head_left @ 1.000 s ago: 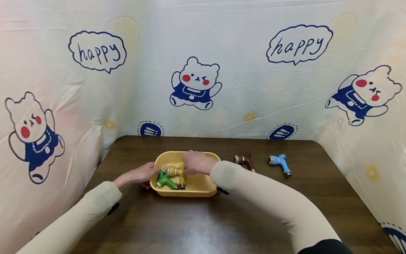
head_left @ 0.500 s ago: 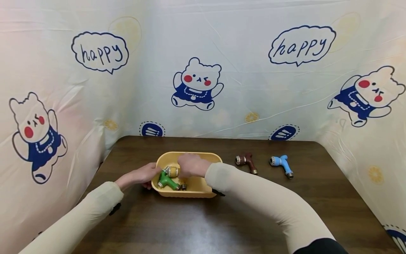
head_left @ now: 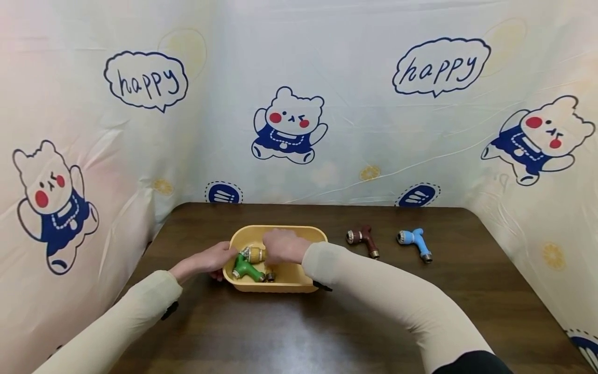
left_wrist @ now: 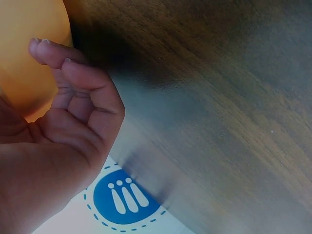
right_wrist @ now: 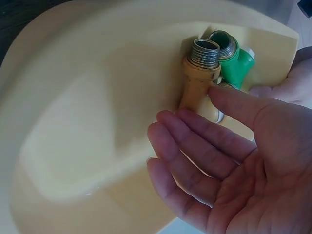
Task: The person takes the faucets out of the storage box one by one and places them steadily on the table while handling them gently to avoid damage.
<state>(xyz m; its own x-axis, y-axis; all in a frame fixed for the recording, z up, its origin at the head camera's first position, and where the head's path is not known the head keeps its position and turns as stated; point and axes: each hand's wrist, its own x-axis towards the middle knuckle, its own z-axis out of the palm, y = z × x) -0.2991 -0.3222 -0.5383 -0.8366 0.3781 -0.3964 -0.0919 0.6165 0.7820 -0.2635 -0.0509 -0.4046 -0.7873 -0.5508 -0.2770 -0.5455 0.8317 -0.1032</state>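
Well, one cloth (head_left: 359,109) fills most of what I see, hung round three sides of the table, perhaps to screen it off, printed with three bears (head_left: 288,139) and two speech bubbles (head_left: 146,80). Next comes one table (head_left: 261,337), then two pale sleeves (head_left: 374,288) reaching over it. One tub (head_left: 275,287) sits toward the far edge, slightly left of centre, where both arms can get to it. Two hands are at it. The left hand (head_left: 212,258) grips its left end, thumb by the rim and fingers curled against the outer wall, I suppose so it won't slide. The right hand (head_left: 286,246) dips inside, fingers loosely bent, thumb at the yellow tap (head_left: 256,254); whether it pinches that or merely touches it, I cannot tell. I count four taps, one of each colour. Two lie in the tub's left half, the yellow one with the green tap (head_left: 247,268) close beside it, bunched perhaps to save space. The brown tap (head_left: 366,240) and blue tap (head_left: 417,241) lie apart on the table to the right, turned much alike, so their row looks deliberate.
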